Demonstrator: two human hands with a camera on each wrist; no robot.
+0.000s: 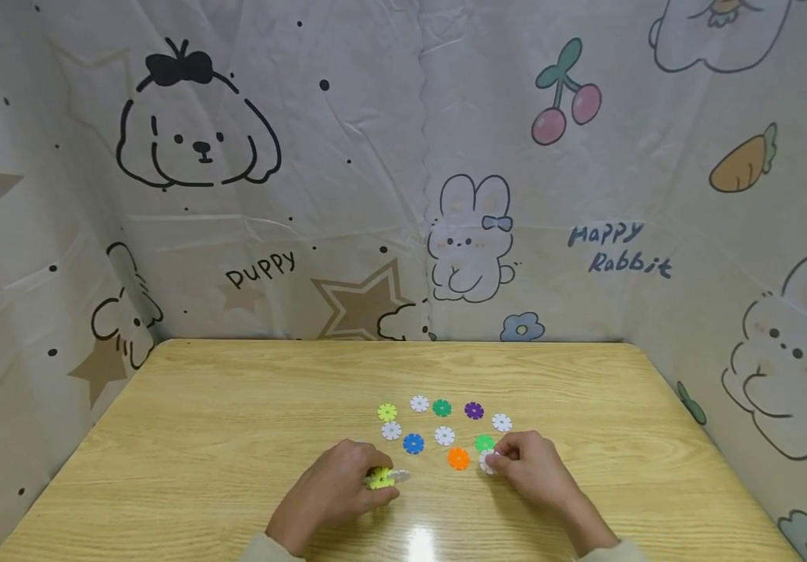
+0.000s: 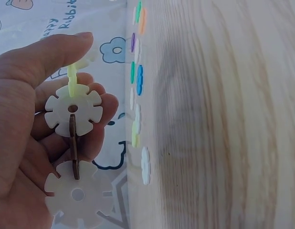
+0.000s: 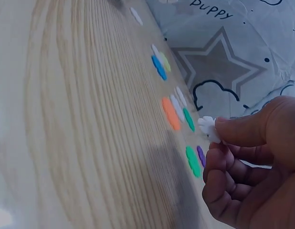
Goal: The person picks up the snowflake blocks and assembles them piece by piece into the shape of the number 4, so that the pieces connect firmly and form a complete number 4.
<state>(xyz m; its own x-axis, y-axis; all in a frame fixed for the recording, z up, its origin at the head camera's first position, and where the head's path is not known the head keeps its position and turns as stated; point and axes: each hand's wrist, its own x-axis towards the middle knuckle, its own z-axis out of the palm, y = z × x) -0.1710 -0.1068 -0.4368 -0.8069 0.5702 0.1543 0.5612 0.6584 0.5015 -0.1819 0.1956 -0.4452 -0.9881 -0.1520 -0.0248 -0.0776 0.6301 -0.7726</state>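
Brown disc (image 2: 74,147) (left wrist view only)

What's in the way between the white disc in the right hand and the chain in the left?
Nothing visible blocks the white disc from the chain. In the head view, the orange disc shows between them, but it lies flat on the table.

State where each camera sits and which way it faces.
Head: on the head, facing forward and down over the table; left hand, right hand and sleeves show.
Left wrist: on that wrist, facing held joined discs; that hand shows.
Right wrist: on that wrist, facing a pinched white disc; that hand shows.
Both wrist views share the orange disc.
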